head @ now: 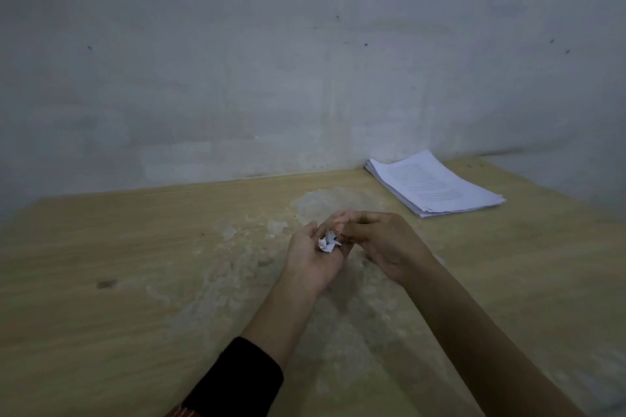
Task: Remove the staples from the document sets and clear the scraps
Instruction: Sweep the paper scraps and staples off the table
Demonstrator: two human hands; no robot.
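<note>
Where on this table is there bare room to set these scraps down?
Left of the left hand the table is bare, wall to near edge. So is the strip between the right hand and the paper stack, which fills the far right corner.

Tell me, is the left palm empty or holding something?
Holding. The left hand lies palm up, slightly cupped, with small white scraps resting in it.

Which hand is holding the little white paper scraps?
The left hand, black-sleeved: scraps lie in its upturned palm. The right hand only reaches over them.
</note>
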